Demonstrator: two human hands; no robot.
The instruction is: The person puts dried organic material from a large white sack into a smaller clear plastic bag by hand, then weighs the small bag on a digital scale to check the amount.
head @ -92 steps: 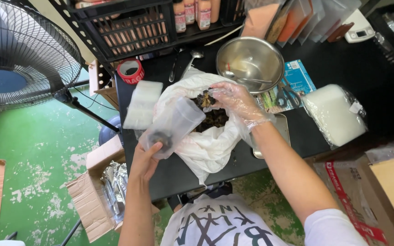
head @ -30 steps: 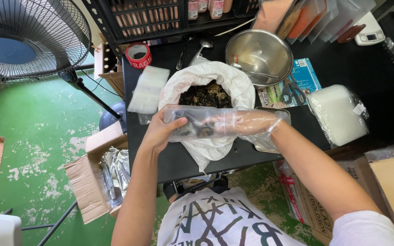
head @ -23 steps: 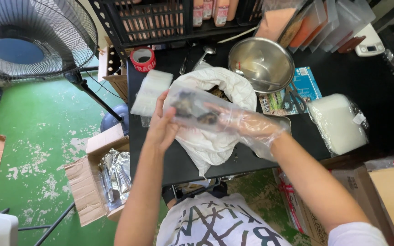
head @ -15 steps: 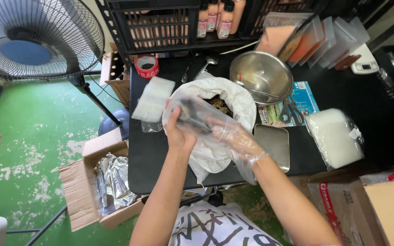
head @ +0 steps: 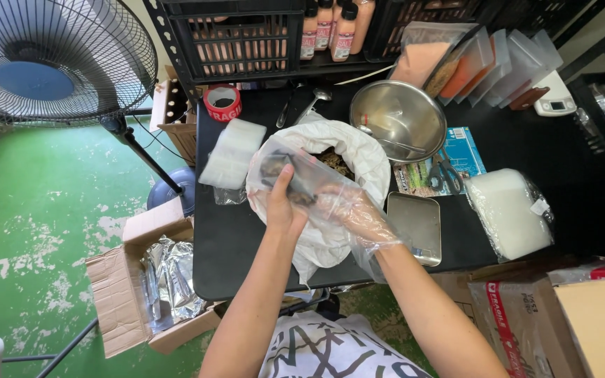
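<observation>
Here the left hand (head: 285, 206) is closed around a small clear bag (head: 295, 175), thumb and fingers pinching its near side, with dark pieces showing through the plastic. The right hand (head: 355, 213), covered by a loose clear plastic glove, grips the same bag from the other side, its fingers curled onto the plastic just beside the left hand. Both hands hold the bag above the mouth of a large white sack (head: 348, 150) that stands open on the black table (head: 232, 238), dark dried stuff visible inside it.

Just right of the hands lies a flat metal tray (head: 416, 227). Beyond the grip, a steel bowl (head: 397, 119) sits with a spoon inside. Left of the hands rests a stack of empty clear bags (head: 232, 154), and past that a red roll of tape (head: 223, 103). Farther right sits a white wrapped bundle (head: 509, 213). Off the table's left edge stands a fan (head: 43, 63), and below it an open cardboard box (head: 152, 276) rests on the green floor.
</observation>
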